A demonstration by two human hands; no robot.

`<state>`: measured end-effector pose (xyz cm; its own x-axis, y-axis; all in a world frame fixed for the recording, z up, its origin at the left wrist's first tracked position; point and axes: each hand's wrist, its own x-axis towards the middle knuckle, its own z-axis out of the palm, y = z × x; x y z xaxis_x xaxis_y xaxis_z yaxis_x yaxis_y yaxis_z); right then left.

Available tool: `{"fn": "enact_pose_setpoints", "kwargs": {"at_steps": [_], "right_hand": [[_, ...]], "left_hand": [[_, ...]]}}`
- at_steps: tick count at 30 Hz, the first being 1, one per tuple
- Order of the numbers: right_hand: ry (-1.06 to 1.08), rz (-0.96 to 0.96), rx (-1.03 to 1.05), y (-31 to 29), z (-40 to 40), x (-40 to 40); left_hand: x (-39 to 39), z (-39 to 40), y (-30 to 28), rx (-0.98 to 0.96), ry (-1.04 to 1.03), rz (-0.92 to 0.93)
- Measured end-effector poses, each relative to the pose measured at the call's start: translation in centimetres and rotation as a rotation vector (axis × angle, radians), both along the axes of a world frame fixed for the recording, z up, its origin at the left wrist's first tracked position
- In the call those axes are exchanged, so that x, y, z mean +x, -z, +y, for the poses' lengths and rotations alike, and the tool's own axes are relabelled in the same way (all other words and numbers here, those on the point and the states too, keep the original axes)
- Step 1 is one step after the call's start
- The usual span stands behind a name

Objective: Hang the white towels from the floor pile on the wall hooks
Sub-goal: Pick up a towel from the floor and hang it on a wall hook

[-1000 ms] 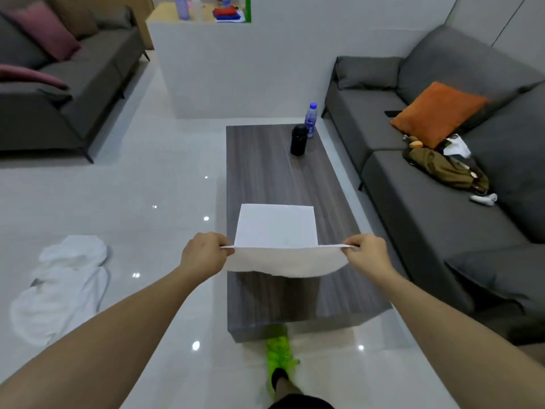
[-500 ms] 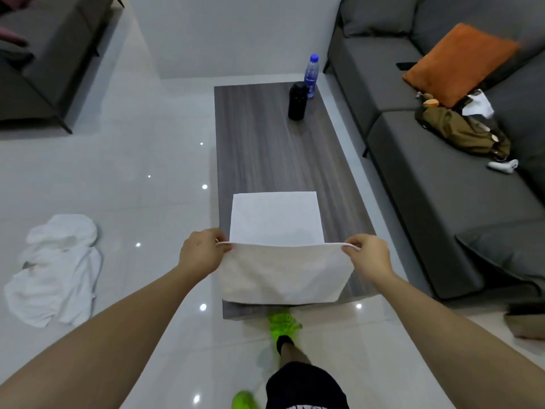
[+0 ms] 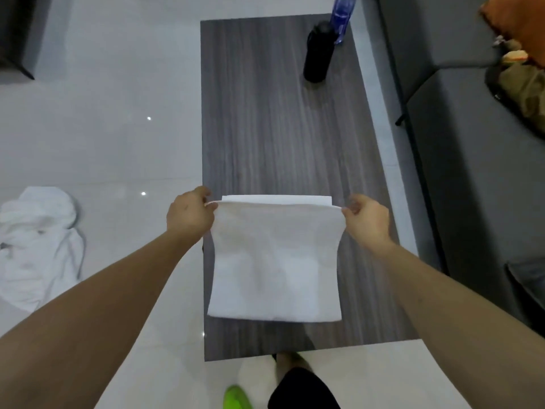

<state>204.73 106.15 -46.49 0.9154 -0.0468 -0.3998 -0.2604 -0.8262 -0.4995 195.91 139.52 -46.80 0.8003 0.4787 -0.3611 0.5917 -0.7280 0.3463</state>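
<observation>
Change: the white towel (image 3: 275, 261) now covers nearly all of its back layer, which a second ago lay open on the coffee table (image 3: 283, 119); only a thin strip shows at 12 o'clock of the held edge. The view has also dipped steeply downward.
Meaning: by my reading the towel is being folded or squared over the table, not yet carried to a hook.
Left hand (image 3: 190, 215): pinches the towel's upper left corner.
Right hand (image 3: 365, 219): pinches the upper right corner, edge taut between the two.
Towel place: over the table's near half, at centre.
Floor pile (image 3: 38, 246): at 9 o'clock, apart from the table.
Hidden: no wall hooks in view; the black bottle (image 3: 318, 51) and blue water bottle (image 3: 342, 16) at 1 o'clock are blurred, the latter cut off.
</observation>
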Motion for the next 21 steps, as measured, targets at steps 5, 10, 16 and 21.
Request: {"fn": "enact_pose_setpoints", "kwargs": {"at_steps": [5, 10, 16, 21], "right_hand": [[0.007, 0.195, -0.048, 5.8, -0.3, -1.3], [0.07, 0.471, -0.085, 11.7, -2.8, -9.0], [0.264, 0.586, -0.118, 15.3, -3.8, -16.1], [0.55, 0.552, 0.041, 16.1, -4.5, -19.3]], "left_hand": [[-1.6, -0.9, 5.1, -0.107, -0.073, 0.202], [-9.1, -3.6, 10.8, -0.218, -0.141, 0.469], [-16.4, -6.2, 15.0, -0.302, -0.345, 0.544], [-18.7, -6.1, 16.3, -0.377, -0.569, 0.508]]}}
